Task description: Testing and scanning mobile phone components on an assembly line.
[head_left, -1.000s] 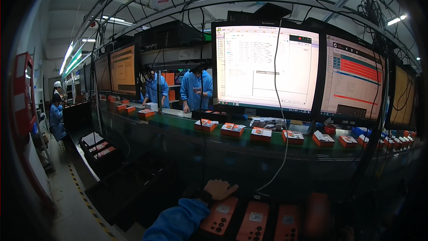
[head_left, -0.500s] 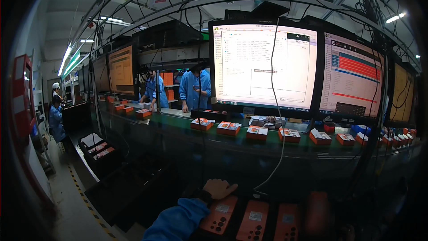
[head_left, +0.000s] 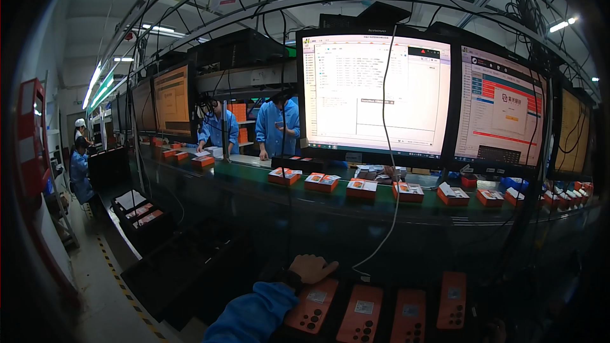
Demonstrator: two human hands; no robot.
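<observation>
Several orange-red phones lie face down in a row in a dark tray at the bottom: a first phone (head_left: 314,305), a second phone (head_left: 360,315), a third phone (head_left: 408,319) and a fourth phone (head_left: 452,302). Each has round dark camera lenses and a pale label. My left hand (head_left: 312,268), in a blue sleeve with a dark wristband, rests at the far end of the first phone. Its thumb stretches right; the other fingers curve partly out of sight. A dim shape at the lower edge, seemingly my right hand (head_left: 494,329), shows no clear fingers.
A white cable (head_left: 395,219) hangs before the lit monitor (head_left: 375,89), its end near the second phone. Behind runs a green conveyor (head_left: 254,181) with several orange boxes (head_left: 362,188). A black bin (head_left: 190,267) stands left. People in blue work across the line.
The fourth phone, blurred before, now lies sharp and still in the row. The orange boxes shifted slightly left, and a white panel appeared on the right screen. My left hand stayed put.
</observation>
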